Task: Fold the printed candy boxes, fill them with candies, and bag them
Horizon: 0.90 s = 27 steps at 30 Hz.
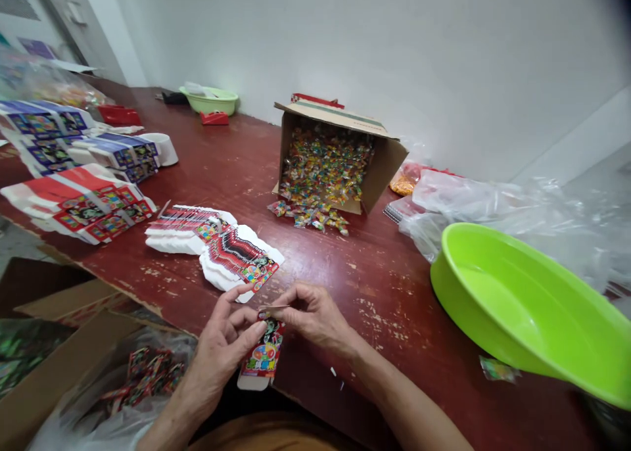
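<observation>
At the table's near edge, a small printed candy box in red and black stands between my hands, its lower white flap hanging open. My left hand grips the box along its left side, thumb across the printed front. With thumb and fingers pinched, my right hand holds the top flap of the same box. Just beyond lies a fanned row of flat, unfolded boxes, with a second row to its left. Whether anything is inside the held box is hidden.
A tipped cardboard carton spills small wrapped candies onto the red table. At right stands a green basin beside clear plastic bags. Banded box stacks sit left; below, a plastic-lined carton holds small red-black packs.
</observation>
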Available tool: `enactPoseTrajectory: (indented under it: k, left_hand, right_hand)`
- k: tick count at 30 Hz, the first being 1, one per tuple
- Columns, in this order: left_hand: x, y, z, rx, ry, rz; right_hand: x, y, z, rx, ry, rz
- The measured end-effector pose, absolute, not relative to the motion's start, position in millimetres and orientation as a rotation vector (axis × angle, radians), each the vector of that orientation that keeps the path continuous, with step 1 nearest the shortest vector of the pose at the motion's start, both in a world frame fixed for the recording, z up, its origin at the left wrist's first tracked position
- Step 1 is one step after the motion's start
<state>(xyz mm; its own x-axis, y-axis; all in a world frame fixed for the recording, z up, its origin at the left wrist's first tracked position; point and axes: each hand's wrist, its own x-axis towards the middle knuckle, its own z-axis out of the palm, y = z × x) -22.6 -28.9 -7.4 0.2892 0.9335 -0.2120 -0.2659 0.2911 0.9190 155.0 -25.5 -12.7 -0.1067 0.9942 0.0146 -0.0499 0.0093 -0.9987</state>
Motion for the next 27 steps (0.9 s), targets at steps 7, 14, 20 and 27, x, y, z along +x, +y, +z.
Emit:
enactPoseTrajectory:
  k: [7, 14, 20, 27]
  left_hand:
    - [-14.3, -30.3, -8.7, 0.774, 0.849, 0.697]
    - [-8.4, -27.1, -10.1, 0.839, 0.879, 0.791]
    - [-11.1, -22.9, -3.3, 0.883, 0.909, 0.795]
    - [-14.5, -17.0, -5.7, 0.862, 0.912, 0.765]
  right_hand:
    - [157.5, -29.3, -11.3, -1.096, -1.42, 1.157]
    - [159.2, -16.1, -2.2, -1.077, -1.048, 1.543]
    - [158.2, -12.0, 1.7, -1.075, -0.949, 1.501]
    - [156.3, -13.3, -2.4, -1.082, -0.95, 1.531]
